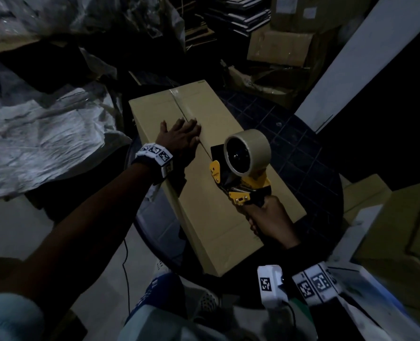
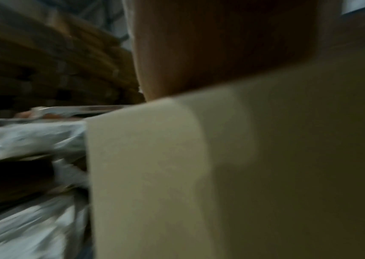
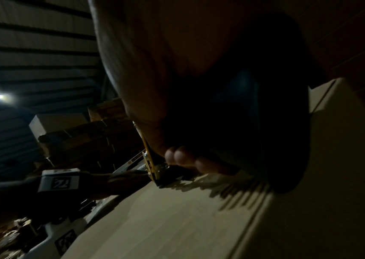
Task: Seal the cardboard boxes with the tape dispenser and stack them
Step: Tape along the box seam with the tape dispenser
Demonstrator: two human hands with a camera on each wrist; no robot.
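At centre frame, the cardboard box is lying on the round counter, half its seam taped. The left hand is pressing flat on it, fingers straight; the right hand is gripping the tape dispenser on the seam. Next, probably, drawing it to the near edge.

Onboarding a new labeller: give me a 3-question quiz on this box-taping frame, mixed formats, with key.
1. True or false: the left hand lies flat with straight fingers on top of the cardboard box.
2. Multiple choice: what does the right hand grip?
A. a knife
B. the handle of the tape dispenser
C. a box flap
3. Fill in: the tape roll on the dispenser sits above the box's centre ____.

Key: 1 true; 2 B; 3 seam, which runs the length of the box top; its far end already looks glossy with tape.
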